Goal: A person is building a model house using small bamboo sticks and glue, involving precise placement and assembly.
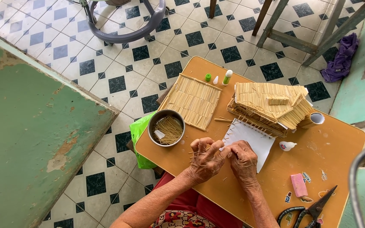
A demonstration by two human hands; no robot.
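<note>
**Thin stick pinched over the small table**

The thin stick (224, 148), pale and straw-coloured, is only barely visible where our fingertips meet, just above the white sheet (250, 141) on the orange table (339, 160). Going left to right, we see a round metal bowl (166, 128) holding more such sticks, then a flat mat of sticks (194, 100) behind it. Our left hand (205, 160) curls with fingers bunched, pinching at the stick; our right hand (242, 161) presses against it, fingertips drawn together on the same spot. Further right stand a stick-built model house (271, 107), a pink eraser (298, 185) and black scissors (309, 210).
</note>
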